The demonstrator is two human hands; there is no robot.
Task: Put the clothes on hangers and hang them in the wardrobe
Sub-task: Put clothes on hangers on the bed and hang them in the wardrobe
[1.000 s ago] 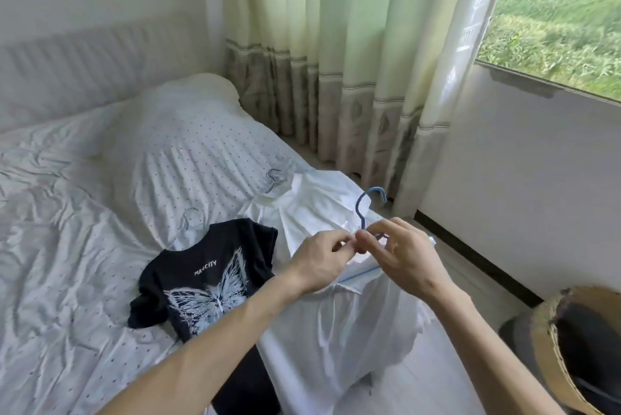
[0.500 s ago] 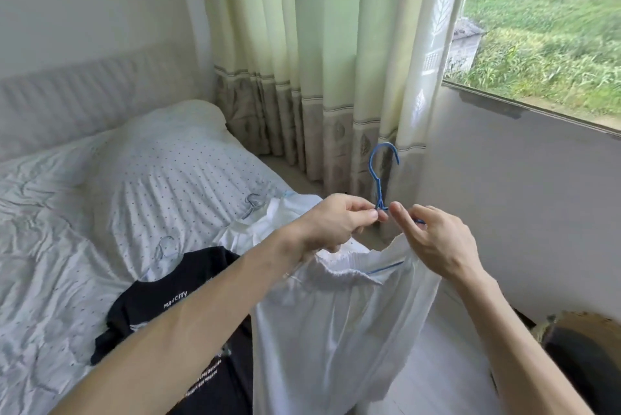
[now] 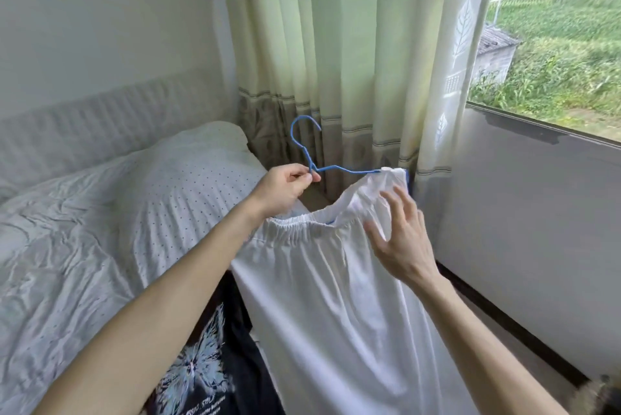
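Wht garment on hanger, L hand

White elastic-waisted garment hangs tilted on blue wire hanger.

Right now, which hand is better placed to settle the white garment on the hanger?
The right hand, probably: its open fingers lie on the white garment near the blue hanger, while the left hand pinches its neck.
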